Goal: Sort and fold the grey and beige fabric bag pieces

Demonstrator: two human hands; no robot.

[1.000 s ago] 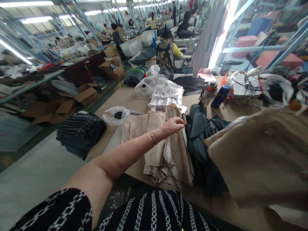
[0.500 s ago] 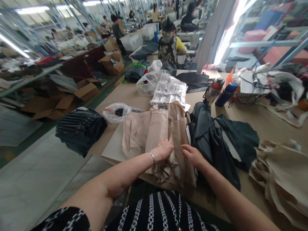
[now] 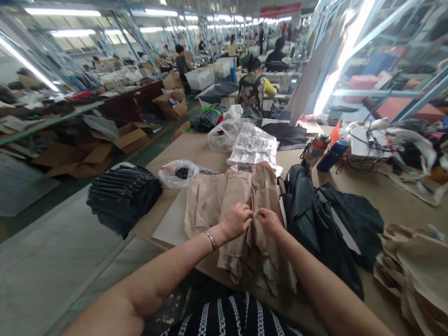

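Beige fabric pieces [image 3: 206,198] lie layered on the brown table in front of me, their lower ends hanging in folds towards me. My left hand [image 3: 238,220], with a bracelet at the wrist, is closed on the beige fabric near the middle. Just to its right, my right hand [image 3: 269,220] pinches the same fabric, its fingertips close to those of the left. Dark fabric [image 3: 301,200] is bunched right beside the beige pieces. Behind them lies a clear plastic package [image 3: 254,144].
A dark folded stack [image 3: 122,196] stands at the left, near a plastic bag [image 3: 178,172]. Two bottles, one blue [image 3: 332,155], are at the back right. More beige fabric [image 3: 416,266] lies at the right edge. A person [image 3: 251,88] sits beyond the table.
My right hand has moved left and closed from an open pose onto the beige fabric. The view has tilted up, so the table appears lower.
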